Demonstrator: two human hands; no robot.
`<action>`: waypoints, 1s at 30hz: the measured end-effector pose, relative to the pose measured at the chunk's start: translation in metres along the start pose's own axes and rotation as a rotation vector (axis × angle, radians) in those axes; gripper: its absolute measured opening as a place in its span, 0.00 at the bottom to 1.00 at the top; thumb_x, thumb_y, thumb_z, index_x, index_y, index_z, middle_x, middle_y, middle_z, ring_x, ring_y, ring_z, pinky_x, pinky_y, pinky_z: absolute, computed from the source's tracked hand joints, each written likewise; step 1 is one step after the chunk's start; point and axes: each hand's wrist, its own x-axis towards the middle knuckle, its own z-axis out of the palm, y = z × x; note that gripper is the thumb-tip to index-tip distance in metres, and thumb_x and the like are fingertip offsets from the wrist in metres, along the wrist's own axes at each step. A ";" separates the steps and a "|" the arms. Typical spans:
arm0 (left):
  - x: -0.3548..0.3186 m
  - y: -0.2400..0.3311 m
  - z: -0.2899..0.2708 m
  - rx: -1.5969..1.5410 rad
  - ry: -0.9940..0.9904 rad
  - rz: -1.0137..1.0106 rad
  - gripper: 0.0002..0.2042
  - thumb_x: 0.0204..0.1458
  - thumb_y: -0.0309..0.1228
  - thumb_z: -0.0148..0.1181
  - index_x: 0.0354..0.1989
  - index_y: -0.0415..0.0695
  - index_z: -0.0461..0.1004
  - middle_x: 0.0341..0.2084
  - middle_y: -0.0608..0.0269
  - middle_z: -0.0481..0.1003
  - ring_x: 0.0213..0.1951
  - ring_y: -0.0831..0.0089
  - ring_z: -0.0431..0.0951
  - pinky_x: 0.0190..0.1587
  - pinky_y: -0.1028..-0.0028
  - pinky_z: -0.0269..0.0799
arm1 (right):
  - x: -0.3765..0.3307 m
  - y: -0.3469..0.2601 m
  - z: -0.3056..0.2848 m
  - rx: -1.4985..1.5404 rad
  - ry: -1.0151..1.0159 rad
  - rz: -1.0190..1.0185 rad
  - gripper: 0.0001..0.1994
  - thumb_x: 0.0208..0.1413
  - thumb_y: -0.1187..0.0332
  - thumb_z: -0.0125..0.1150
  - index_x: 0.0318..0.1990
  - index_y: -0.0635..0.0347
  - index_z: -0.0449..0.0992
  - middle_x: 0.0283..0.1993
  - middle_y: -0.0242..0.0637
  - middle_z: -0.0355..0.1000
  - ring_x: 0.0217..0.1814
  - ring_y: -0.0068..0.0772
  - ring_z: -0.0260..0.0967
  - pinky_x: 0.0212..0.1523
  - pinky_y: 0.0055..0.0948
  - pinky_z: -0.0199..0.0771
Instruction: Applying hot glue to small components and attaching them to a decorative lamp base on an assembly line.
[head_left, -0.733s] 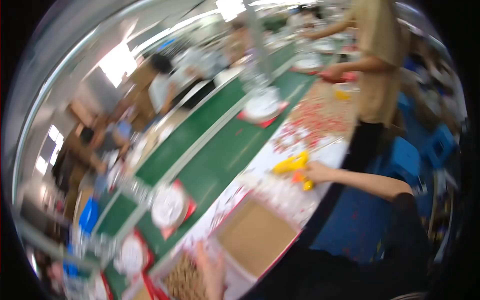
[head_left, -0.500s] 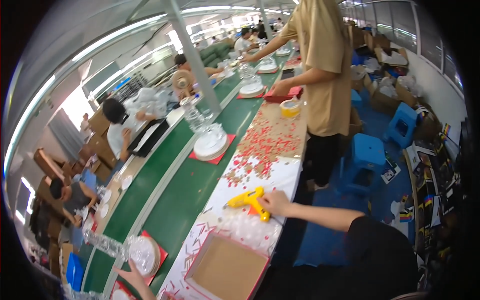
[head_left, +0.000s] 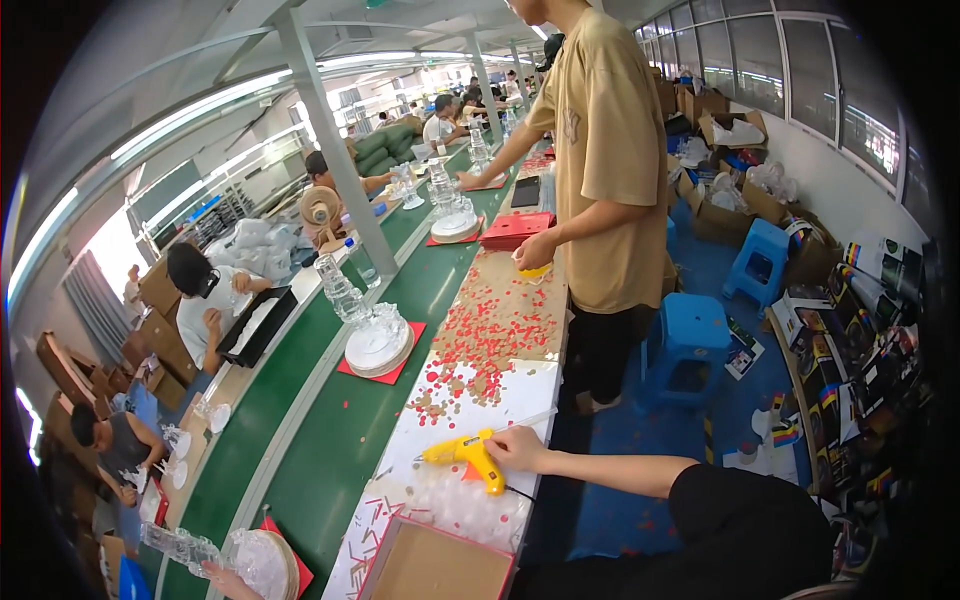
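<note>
A yellow glue gun (head_left: 470, 455) lies on the worktable. My right hand (head_left: 516, 449) is closed at its rear end, and a thin clear stick shows beside the fingers. At the lower left, my left hand (head_left: 230, 582) reaches over the green belt with its fingers stretched out. Those fingertips are at the nested clear plastic pieces (head_left: 182, 545), beside a stack of white discs (head_left: 268, 565) on a red sheet. The lower edge cuts off part of this hand. Under the glue gun is bubble wrap (head_left: 455, 500), and nearer stands an open carton tray (head_left: 440, 570).
Small red and brown discs (head_left: 480, 340) cover the table ahead. Another stack of white discs (head_left: 380, 345) with clear pieces stands on the green conveyor belt (head_left: 345, 440). A person in a tan shirt (head_left: 615, 170) stands by the table. Blue stools (head_left: 685, 345) are at the right.
The view has shifted, so the table sits lower in it. My left hand has moved from the white discs toward the clear plastic pieces. My right hand stays at the glue gun.
</note>
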 end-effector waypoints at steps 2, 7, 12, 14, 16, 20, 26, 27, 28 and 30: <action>-0.022 0.066 -0.086 -0.002 -0.053 -0.019 0.22 0.61 0.38 0.47 0.51 0.25 0.65 0.44 0.34 0.71 0.43 0.50 0.75 0.48 0.61 0.72 | -0.003 -0.003 -0.010 0.039 0.060 -0.018 0.16 0.55 0.60 0.53 0.21 0.61 0.75 0.19 0.45 0.71 0.22 0.46 0.70 0.24 0.40 0.68; -0.074 0.009 -0.121 -0.580 0.030 0.150 0.20 0.62 0.37 0.45 0.52 0.30 0.63 0.43 0.38 0.71 0.43 0.52 0.74 0.44 0.61 0.73 | -0.007 -0.014 -0.006 0.035 0.025 -0.066 0.16 0.54 0.60 0.54 0.21 0.61 0.75 0.19 0.45 0.71 0.22 0.47 0.70 0.24 0.40 0.67; -0.187 0.039 -0.168 -1.033 -0.180 -0.272 0.19 0.64 0.38 0.41 0.55 0.35 0.62 0.49 0.46 0.66 0.50 0.56 0.70 0.52 0.63 0.69 | -0.015 -0.016 -0.005 0.018 0.003 -0.021 0.16 0.54 0.59 0.53 0.22 0.60 0.75 0.21 0.46 0.72 0.23 0.49 0.71 0.25 0.42 0.69; -0.200 0.013 -0.153 -1.034 -0.240 -0.379 0.19 0.65 0.39 0.40 0.55 0.36 0.62 0.51 0.48 0.64 0.52 0.57 0.68 0.55 0.63 0.67 | -0.016 -0.018 0.004 0.000 -0.021 -0.059 0.16 0.54 0.58 0.53 0.21 0.59 0.75 0.20 0.47 0.71 0.22 0.50 0.71 0.24 0.44 0.69; -0.180 -0.008 -0.143 -1.910 -1.024 -0.110 0.43 0.47 0.56 0.60 0.63 0.35 0.55 0.64 0.50 0.57 0.60 0.49 0.60 0.60 0.49 0.61 | -0.012 -0.005 0.019 -0.025 -0.008 -0.029 0.16 0.52 0.58 0.55 0.19 0.59 0.73 0.19 0.47 0.70 0.19 0.49 0.69 0.22 0.45 0.65; -0.243 0.098 -0.200 -1.238 -0.418 -0.189 0.31 0.54 0.55 0.49 0.56 0.41 0.61 0.56 0.59 0.61 0.53 0.56 0.64 0.50 0.54 0.69 | 0.000 0.012 0.013 0.002 0.043 -0.059 0.16 0.54 0.58 0.54 0.23 0.60 0.73 0.20 0.48 0.70 0.20 0.46 0.71 0.22 0.43 0.66; -0.269 0.122 -0.200 -1.125 -0.165 -0.091 0.24 0.61 0.53 0.43 0.29 0.42 0.64 0.28 0.68 0.62 0.33 0.77 0.62 0.39 0.74 0.61 | 0.002 0.003 -0.002 -0.014 -0.042 -0.063 0.17 0.58 0.60 0.53 0.23 0.62 0.76 0.17 0.42 0.70 0.17 0.36 0.69 0.20 0.34 0.64; -0.271 0.118 -0.202 -1.080 -0.156 -0.060 0.26 0.60 0.56 0.42 0.26 0.42 0.62 0.26 0.68 0.60 0.30 0.77 0.60 0.36 0.75 0.59 | -0.001 0.000 0.000 -0.006 -0.031 -0.055 0.17 0.58 0.60 0.52 0.23 0.63 0.76 0.17 0.40 0.71 0.17 0.35 0.69 0.21 0.33 0.64; -0.271 0.111 -0.203 -1.062 -0.149 -0.068 0.26 0.60 0.56 0.42 0.26 0.42 0.62 0.26 0.68 0.60 0.30 0.77 0.60 0.36 0.75 0.59 | -0.003 -0.003 0.003 0.007 -0.047 -0.059 0.17 0.58 0.60 0.52 0.23 0.63 0.76 0.17 0.40 0.71 0.17 0.35 0.69 0.21 0.33 0.64; -0.272 0.108 -0.206 -0.943 -0.281 -0.009 0.26 0.58 0.59 0.40 0.34 0.43 0.57 0.35 0.65 0.61 0.41 0.74 0.67 0.53 0.60 0.68 | -0.004 -0.005 0.004 0.022 -0.033 -0.039 0.17 0.57 0.58 0.52 0.23 0.61 0.77 0.19 0.43 0.72 0.21 0.44 0.71 0.22 0.38 0.66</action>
